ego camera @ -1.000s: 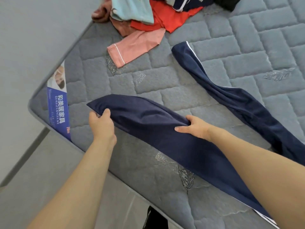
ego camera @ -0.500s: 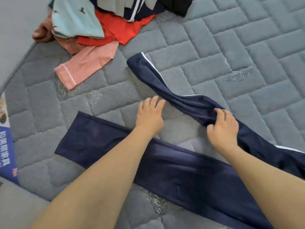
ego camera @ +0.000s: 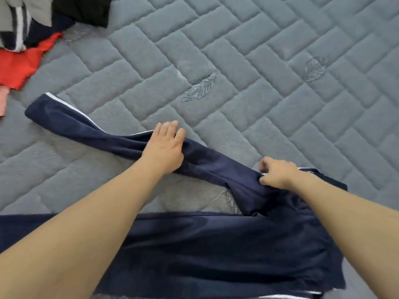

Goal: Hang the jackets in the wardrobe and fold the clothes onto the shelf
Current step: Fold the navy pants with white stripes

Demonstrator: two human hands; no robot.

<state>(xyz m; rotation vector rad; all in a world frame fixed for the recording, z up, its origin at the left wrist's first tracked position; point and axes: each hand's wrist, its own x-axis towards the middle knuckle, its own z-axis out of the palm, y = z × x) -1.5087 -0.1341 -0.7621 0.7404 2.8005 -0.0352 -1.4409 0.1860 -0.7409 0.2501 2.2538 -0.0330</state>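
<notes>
At the far left a pile of other clothes [ego camera: 20, 39] sits at the edge of the grey mattress [ego camera: 259, 61], with a red piece, a pink bit, a black one and a striped one. A moment ago this pile was more in the middle of the view, so the head has turned to the right. Next come the dark blue trousers [ego camera: 216, 244], which lie spread on the mattress. Their near leg lies flat and smooth across the bottom. Half a second ago the left hand [ego camera: 165, 145] was off the cloth, on the mattress between the two legs. Now it lies on the far leg with its fingers straight, pressing the cloth down. That leg runs from the upper left, where a thin white stripe shows, down to the right. It is twisted and bunched, not flat. The right hand [ego camera: 277, 175] was on this leg too, and it has slid closer to the top of the trousers. Its fingers are curled and pinch the cloth by the white stripe. I think this means the near leg is done, and the far leg gets pulled straight next, so the trousers can be folded.
</notes>
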